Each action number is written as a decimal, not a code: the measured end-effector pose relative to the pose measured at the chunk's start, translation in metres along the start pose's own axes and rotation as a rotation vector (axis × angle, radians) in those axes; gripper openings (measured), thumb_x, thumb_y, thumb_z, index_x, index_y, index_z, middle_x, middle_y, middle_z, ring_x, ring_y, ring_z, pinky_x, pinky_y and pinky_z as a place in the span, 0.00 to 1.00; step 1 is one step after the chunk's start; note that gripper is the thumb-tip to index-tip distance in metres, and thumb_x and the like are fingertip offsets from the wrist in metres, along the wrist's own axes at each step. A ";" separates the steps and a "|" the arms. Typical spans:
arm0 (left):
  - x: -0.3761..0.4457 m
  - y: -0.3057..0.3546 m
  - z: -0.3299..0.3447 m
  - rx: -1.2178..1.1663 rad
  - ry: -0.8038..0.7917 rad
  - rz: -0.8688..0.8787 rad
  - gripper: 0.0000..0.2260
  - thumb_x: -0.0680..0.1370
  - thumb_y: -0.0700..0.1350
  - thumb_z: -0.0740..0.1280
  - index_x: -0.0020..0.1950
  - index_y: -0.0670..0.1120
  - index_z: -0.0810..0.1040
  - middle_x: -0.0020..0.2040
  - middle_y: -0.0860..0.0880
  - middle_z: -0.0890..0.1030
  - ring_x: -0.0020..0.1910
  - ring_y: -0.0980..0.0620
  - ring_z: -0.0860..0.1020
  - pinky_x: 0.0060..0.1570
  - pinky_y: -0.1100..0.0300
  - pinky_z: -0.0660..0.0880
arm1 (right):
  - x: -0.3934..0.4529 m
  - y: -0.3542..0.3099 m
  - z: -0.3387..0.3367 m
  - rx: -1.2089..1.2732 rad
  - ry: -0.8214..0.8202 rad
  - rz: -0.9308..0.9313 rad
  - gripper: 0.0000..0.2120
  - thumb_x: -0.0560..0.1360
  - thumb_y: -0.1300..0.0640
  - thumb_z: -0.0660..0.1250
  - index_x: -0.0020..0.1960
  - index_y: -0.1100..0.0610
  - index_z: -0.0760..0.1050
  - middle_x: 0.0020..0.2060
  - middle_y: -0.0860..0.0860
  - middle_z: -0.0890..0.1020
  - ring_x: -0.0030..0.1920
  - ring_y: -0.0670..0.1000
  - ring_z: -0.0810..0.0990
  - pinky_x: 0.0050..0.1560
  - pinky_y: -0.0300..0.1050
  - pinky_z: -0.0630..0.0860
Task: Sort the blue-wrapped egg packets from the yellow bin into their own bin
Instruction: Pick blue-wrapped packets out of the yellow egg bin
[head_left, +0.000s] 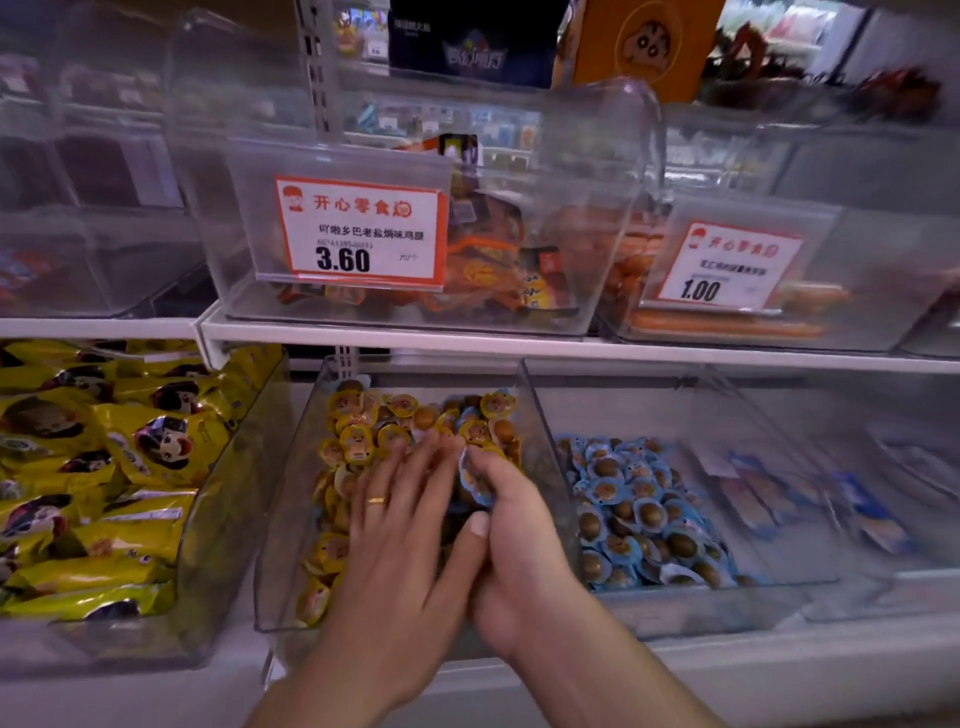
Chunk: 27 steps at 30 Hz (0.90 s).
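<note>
Mid-sort: right hand (511, 525) pinched a blue packet (474, 480), left hand (400, 499) spread flat over yellow bin (291, 499); next, carry it to blue bin (779, 519).

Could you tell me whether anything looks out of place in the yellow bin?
Yes: a blue packet, pinched by the right hand, sits among yellow packets; it matches the blue bin alongside.
</note>
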<state>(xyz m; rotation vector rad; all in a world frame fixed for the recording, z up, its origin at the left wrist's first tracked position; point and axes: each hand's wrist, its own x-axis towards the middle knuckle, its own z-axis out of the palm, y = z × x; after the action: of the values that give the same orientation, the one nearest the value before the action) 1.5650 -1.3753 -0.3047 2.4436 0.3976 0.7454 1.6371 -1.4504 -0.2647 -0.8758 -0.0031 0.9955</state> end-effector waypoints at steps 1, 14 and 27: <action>-0.001 0.001 0.002 -0.040 -0.009 0.019 0.27 0.78 0.67 0.42 0.77 0.64 0.46 0.80 0.63 0.46 0.78 0.61 0.41 0.78 0.48 0.48 | 0.002 -0.001 -0.003 -0.043 0.006 -0.024 0.18 0.78 0.46 0.65 0.62 0.56 0.82 0.58 0.57 0.84 0.61 0.57 0.82 0.69 0.55 0.72; 0.012 -0.007 0.014 -0.617 0.124 -0.273 0.21 0.80 0.35 0.64 0.60 0.63 0.76 0.62 0.62 0.78 0.63 0.68 0.73 0.64 0.70 0.70 | 0.019 0.000 -0.022 -0.242 0.165 -0.182 0.11 0.77 0.64 0.67 0.58 0.58 0.80 0.52 0.60 0.85 0.48 0.57 0.85 0.39 0.48 0.80; 0.006 0.005 0.011 -0.244 0.004 -0.013 0.22 0.81 0.61 0.51 0.74 0.70 0.52 0.72 0.78 0.48 0.77 0.68 0.42 0.77 0.54 0.52 | 0.005 -0.014 -0.023 -0.385 0.014 -0.344 0.10 0.77 0.53 0.72 0.58 0.52 0.82 0.50 0.52 0.87 0.52 0.49 0.86 0.55 0.47 0.82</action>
<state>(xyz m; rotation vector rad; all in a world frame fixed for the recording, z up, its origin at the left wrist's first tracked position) 1.5771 -1.3815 -0.3063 2.2094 0.3045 0.7472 1.6587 -1.4654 -0.2731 -1.1871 -0.3330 0.6736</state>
